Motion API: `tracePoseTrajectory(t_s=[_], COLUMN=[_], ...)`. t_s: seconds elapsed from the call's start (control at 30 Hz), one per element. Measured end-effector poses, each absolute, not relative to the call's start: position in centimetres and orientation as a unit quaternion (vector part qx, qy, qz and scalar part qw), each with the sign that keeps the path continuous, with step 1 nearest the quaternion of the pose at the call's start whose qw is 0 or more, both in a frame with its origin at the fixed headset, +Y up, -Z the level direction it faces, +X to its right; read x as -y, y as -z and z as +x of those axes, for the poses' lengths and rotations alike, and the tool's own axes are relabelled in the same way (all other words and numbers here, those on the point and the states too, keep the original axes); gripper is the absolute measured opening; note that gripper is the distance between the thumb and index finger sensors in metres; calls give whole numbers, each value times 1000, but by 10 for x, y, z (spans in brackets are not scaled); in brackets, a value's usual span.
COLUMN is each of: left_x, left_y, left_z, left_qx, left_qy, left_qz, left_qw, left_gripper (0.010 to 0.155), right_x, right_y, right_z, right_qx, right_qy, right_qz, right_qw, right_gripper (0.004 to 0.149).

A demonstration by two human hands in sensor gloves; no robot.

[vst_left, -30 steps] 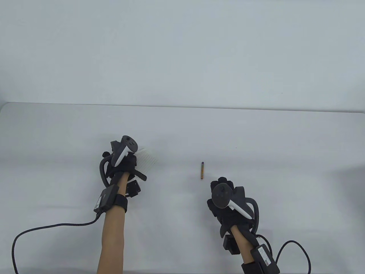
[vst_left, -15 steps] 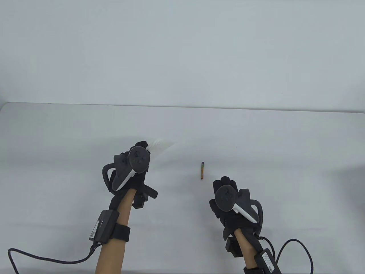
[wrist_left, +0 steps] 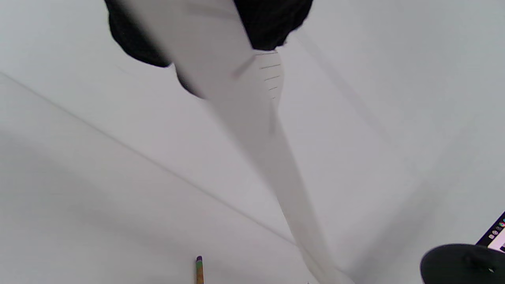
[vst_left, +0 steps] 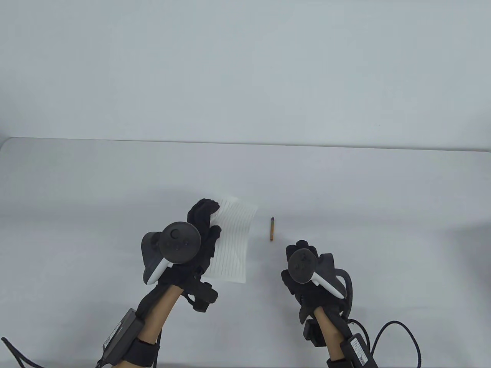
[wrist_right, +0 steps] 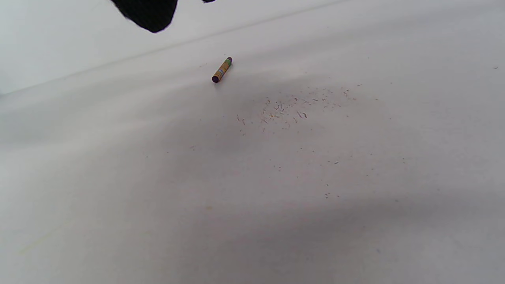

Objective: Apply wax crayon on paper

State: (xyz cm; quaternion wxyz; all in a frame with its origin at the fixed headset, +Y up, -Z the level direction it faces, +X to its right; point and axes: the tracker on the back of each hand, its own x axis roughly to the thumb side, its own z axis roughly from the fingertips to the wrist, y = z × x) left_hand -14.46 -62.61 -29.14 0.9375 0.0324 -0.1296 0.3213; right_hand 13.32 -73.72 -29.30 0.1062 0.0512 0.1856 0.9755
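Note:
A sheet of lined white paper [vst_left: 234, 239] is held by my left hand [vst_left: 205, 226], which grips its left edge above the table; the sheet hangs toward the right. In the left wrist view the paper [wrist_left: 252, 118] runs down from my gloved fingers [wrist_left: 272, 23]. A short crayon [vst_left: 272, 229] with an orange wrapper and purple tip lies on the table just right of the paper; it also shows in the left wrist view [wrist_left: 199, 270] and the right wrist view [wrist_right: 222, 70]. My right hand [vst_left: 303, 251] hovers just below-right of the crayon, holding nothing.
The white table [vst_left: 383, 199] has its far edge against a pale wall. Small crayon crumbs [wrist_right: 292, 110] are scattered on the surface near my right hand. Glove cables [vst_left: 399, 337] trail off the bottom edge.
My left hand has turned and moved toward me and to the right with the paper, which now hangs open and shows its lined face. My right hand and the crayon stayed in place.

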Motion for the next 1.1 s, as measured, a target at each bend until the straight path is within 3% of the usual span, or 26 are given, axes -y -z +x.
tracePoseTrajectory(t_s=[0.5,0.73,0.93,1.1], left_x=[745,767,766,766], left_y=[295,301,305,305], left_z=[-121,-106,-91,-71], left_qx=[67,53,41,56], left_qy=[-303,-244,-165,-28], left_qz=[-118,-182,-210,-233], left_qw=[943,951,963,970], left_gripper=[57,59,64,69], right_x=[735,735,735,734], right_y=[291,291,291,292], right_z=[132,132,132,133], right_qx=[-199,-205,-210,-210], right_qy=[-973,-971,-970,-969], right_qz=[52,53,50,50], right_qw=[106,109,112,118], right_gripper=[68,68,68,68])
